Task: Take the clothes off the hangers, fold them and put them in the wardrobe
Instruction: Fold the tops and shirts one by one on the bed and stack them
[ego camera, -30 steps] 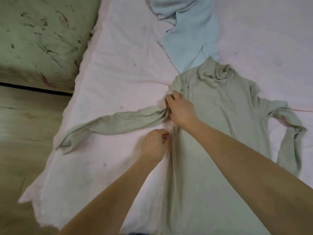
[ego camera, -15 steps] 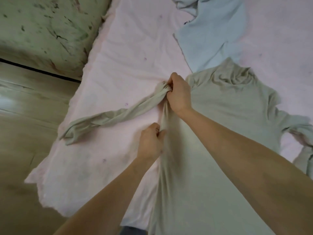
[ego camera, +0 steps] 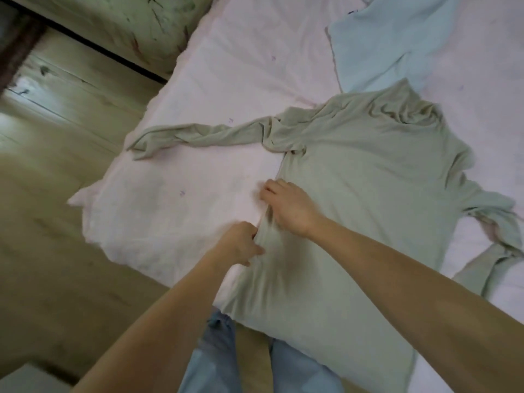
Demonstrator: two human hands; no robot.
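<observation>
A bed (ego camera: 226,66) covered in a pale pink sheet (ego camera: 198,177) fills most of the head view, its corner jutting toward a wooden floor (ego camera: 56,251) at the left. A stained greenish wall (ego camera: 136,24) meets the floor at the upper left behind a dark skirting line.

A sage-green long-sleeved top (ego camera: 354,194) lies spread flat on the sheet, its high collar bunched toward the far side and its hem hanging over the near edge of the bed. Its left sleeve (ego camera: 198,134) stretches out across the sheet toward the bed's corner, twisted and creased; its right sleeve (ego camera: 493,231) lies crumpled at the right edge of the view. Beyond the collar, a light blue garment (ego camera: 377,43) lies loosely on the sheet, its lower edge touching or just overlapping the green top.

A person stands at the near edge of the bed, blue jeans (ego camera: 224,358) visible below, both bare forearms reaching in. The right hand (ego camera: 289,205) rests on the top's left side seam, fingers curled down onto the fabric and gathering it at the edge. The left hand (ego camera: 241,245), just nearer along the same seam, pinches the cloth with curled fingers, pulling it into small folds between the two hands.
</observation>
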